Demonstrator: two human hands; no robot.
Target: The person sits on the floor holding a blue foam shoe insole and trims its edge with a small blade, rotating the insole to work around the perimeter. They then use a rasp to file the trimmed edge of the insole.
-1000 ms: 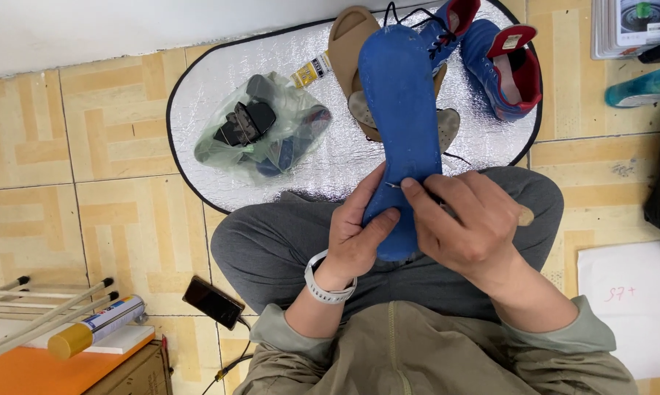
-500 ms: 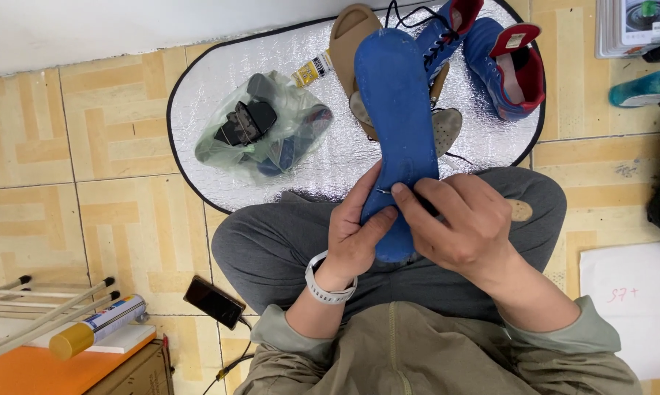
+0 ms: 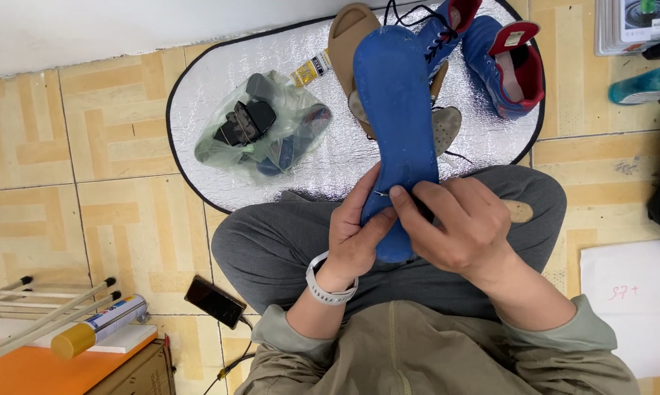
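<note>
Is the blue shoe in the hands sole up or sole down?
Sole up: the blue shoe shows its flat sole to the camera, heel held between left hand and right hand.

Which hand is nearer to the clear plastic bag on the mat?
Left. The left hand grips the blue shoe on the plastic bag's side; the right hand is farther away.

Both hands (image 3: 410,230) grip a blue shoe sole (image 3: 396,124) over the lap.

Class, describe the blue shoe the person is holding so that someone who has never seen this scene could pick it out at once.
Start at the silver oval mat on the tiled floor. At its near edge, over the person's crossed legs, the left hand and right hand grip the blue shoe, sole up. Unlike the other blue shoe lying on the mat, red lining showing, it is lifted.
</note>
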